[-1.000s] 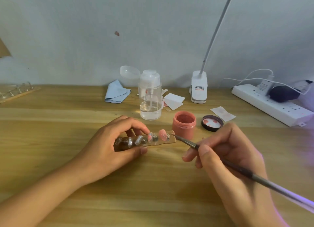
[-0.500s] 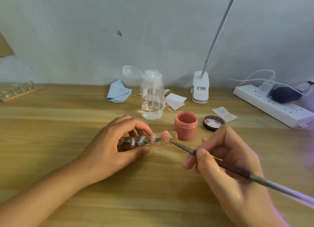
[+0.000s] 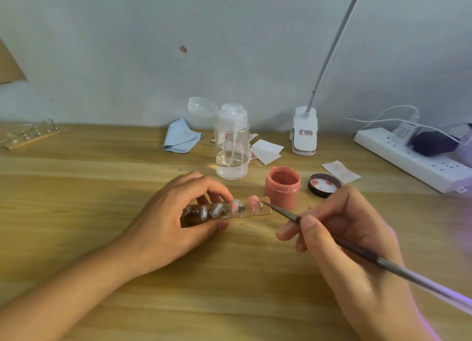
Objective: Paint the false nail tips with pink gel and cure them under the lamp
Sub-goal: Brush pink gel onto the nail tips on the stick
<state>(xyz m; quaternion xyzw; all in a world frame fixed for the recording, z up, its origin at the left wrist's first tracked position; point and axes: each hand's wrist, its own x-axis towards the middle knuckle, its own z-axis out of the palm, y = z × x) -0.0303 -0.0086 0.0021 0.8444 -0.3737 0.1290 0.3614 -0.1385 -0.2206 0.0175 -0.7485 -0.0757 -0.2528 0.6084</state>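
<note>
My left hand (image 3: pixel 176 220) grips a short wooden strip (image 3: pixel 263 211) that carries several false nail tips. The tip at the right end (image 3: pixel 253 202) is pink, the one beside it (image 3: pixel 234 206) is partly pink, and the rest are clear. A thin brush (image 3: pixel 357 250) is pinched in my right hand (image 3: pixel 357 241), and its point touches the right edge of the pink end tip. The open pink gel jar (image 3: pixel 282 187) stands just behind the strip's right end. At the back, the lamp's white clip base (image 3: pixel 304 131) holds a thin white neck rising up to the right.
The jar's dark lid (image 3: pixel 324 185) lies right of the jar. A clear pump bottle (image 3: pixel 232 146) stands behind my left hand, with a blue cloth (image 3: pixel 180 139) and paper squares (image 3: pixel 265 150) near it. A white power strip (image 3: pixel 413 159) runs along the right; another nail strip (image 3: pixel 30 136) lies far left.
The brush tip has moved a little left and up onto the edge of the pink end tip. My left hand keeps its hold on the strip.
</note>
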